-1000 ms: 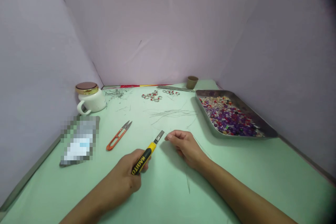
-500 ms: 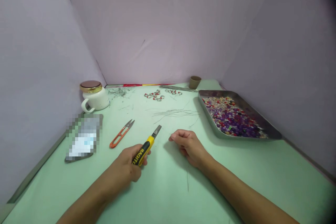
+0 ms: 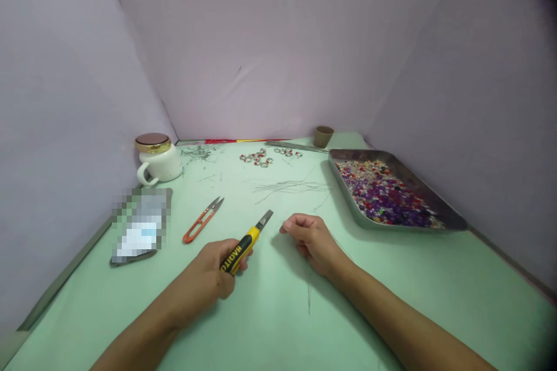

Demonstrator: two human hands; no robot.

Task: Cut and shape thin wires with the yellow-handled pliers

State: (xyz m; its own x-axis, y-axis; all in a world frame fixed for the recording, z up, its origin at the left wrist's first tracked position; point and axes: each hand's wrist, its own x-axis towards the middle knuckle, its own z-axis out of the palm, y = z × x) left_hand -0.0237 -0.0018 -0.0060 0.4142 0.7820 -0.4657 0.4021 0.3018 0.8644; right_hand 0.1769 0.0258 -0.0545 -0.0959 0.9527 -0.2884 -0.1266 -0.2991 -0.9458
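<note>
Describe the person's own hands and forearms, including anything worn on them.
The left hand and right hand are bare, with no gloves and no ring that can be seen; some fingers are partly hidden. No sleeve, watch or bracelet shows on the left forearm or right forearm as far as the picture's edge.

View configuration: single head-worn camera. The lens is positioned above the near side of the green table [image 3: 270,324] and is directed forward and down. Working range is close: the left hand [image 3: 209,275] and right hand [image 3: 311,243] occupy the lower-central field, with both forearms entering from the bottom edge. Coverage is wide, extending from the left side wall [image 3: 65,69] to the right side wall [image 3: 478,81]. The rear wall [image 3: 282,52] fills the upper-central field. The right-hand corners of the frame are darkened.
</note>
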